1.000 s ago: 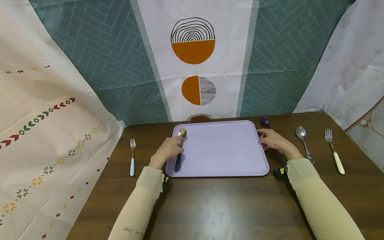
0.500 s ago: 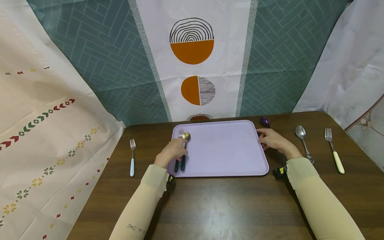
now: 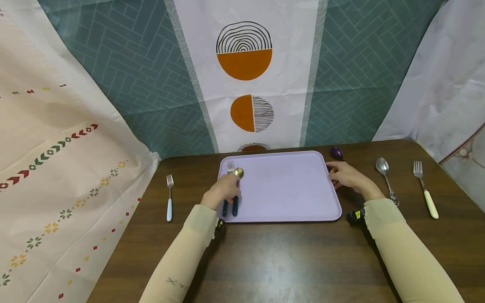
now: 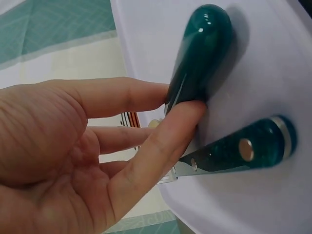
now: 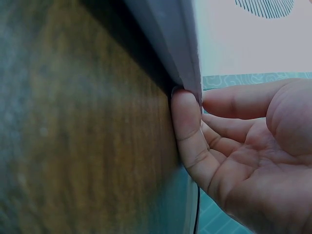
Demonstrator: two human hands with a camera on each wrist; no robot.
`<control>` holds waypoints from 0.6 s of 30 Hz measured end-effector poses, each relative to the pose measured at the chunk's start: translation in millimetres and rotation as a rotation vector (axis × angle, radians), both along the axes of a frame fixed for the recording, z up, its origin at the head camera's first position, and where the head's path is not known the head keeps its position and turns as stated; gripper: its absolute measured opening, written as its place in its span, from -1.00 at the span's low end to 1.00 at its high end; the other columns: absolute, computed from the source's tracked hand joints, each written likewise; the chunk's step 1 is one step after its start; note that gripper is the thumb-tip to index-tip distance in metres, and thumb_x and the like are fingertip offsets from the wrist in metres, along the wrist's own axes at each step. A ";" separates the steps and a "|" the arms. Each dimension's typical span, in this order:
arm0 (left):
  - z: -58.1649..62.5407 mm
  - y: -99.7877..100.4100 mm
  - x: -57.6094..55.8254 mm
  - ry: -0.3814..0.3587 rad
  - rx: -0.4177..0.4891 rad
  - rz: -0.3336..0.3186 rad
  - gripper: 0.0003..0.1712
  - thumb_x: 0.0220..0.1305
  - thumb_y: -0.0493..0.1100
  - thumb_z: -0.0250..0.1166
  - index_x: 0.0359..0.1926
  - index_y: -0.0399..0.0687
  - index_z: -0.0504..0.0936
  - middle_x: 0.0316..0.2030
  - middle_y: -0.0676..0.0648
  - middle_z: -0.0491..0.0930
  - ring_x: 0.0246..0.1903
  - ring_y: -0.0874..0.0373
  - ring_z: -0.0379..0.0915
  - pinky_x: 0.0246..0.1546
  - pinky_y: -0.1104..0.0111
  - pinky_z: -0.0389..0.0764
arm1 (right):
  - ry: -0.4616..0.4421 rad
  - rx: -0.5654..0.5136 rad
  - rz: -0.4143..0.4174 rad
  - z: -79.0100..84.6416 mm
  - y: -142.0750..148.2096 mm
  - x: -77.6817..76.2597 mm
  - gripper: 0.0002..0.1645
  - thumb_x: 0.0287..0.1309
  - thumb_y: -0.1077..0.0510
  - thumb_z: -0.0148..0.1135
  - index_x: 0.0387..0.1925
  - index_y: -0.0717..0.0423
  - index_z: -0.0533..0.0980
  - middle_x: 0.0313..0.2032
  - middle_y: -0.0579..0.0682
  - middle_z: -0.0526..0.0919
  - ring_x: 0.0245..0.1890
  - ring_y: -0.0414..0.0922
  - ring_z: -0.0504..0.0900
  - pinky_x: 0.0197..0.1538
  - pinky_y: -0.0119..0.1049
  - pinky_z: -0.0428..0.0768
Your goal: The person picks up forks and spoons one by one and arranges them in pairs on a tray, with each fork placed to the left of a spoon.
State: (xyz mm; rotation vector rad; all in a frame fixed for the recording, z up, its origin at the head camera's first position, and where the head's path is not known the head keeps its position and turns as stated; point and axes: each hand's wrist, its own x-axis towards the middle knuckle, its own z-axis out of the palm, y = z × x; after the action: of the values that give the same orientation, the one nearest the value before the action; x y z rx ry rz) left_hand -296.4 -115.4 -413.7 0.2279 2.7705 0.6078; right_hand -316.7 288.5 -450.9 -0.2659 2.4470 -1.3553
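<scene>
My left hand (image 3: 222, 189) pinches a spoon (image 3: 238, 172) between thumb and finger, over the left side of a lilac tray (image 3: 284, 185). The spoon has a gold-coloured bowl and a smooth dark green handle (image 4: 204, 48). Just to its left on the tray lies a silver fork (image 3: 230, 165) with a riveted green handle (image 4: 243, 148). Part of both is hidden behind the left hand. At the tray's right side, my right hand (image 3: 347, 174) grips the rim (image 5: 187, 53), one finger tucked under it against the table and the thumb on the other face.
A pale-blue-handled fork (image 3: 169, 198) lies left of the tray. Beyond the right hand is a purple spoon (image 3: 336, 152). Farther right lie an ornate silver spoon (image 3: 383, 168) and a cream-handled fork (image 3: 426, 191) on the brown wooden table (image 3: 276, 256). Patterned cloths hang behind and at the sides.
My left hand has shifted right across the tray with the spoon, which overlapped the fork and now lies beside it. The right hand has stayed at the tray's edge.
</scene>
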 end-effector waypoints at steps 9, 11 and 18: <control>2.0 1.9 1.0 0.013 -0.069 0.016 -0.88 0.24 -0.35 0.42 -0.35 -0.20 0.60 -0.45 -0.16 0.61 -0.62 0.11 0.63 -0.58 0.33 0.61 | -0.009 0.017 -0.006 -0.3 1.2 -0.8 -0.22 0.40 0.38 0.00 0.51 0.60 -0.03 -0.22 0.22 0.47 -0.29 -0.02 0.58 -0.20 -0.16 0.76; 2.9 2.3 1.3 0.014 -0.075 0.018 -0.87 0.24 -0.35 0.43 -0.36 -0.20 0.60 -0.45 -0.15 0.61 -0.62 0.12 0.62 -0.58 0.34 0.60 | -0.013 0.019 -0.006 -0.8 1.5 -1.9 -0.22 0.40 0.38 0.00 0.51 0.60 -0.04 -0.22 0.22 0.47 -0.29 -0.02 0.58 -0.20 -0.16 0.76; 2.1 3.9 1.4 0.020 -0.098 0.009 -0.88 0.25 -0.34 0.41 -0.35 -0.19 0.61 -0.46 -0.14 0.61 -0.63 0.12 0.61 -0.60 0.35 0.56 | -0.018 0.024 -0.005 -1.7 1.9 -3.6 -0.22 0.41 0.38 0.00 0.51 0.60 -0.05 -0.24 0.20 0.47 -0.30 -0.04 0.57 -0.21 -0.18 0.75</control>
State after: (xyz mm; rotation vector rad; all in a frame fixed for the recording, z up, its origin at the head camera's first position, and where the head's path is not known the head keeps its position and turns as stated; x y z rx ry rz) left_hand -295.0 -111.5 -411.6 0.2004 2.8127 0.4724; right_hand -320.3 290.4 -452.6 -0.2411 2.4487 -1.3240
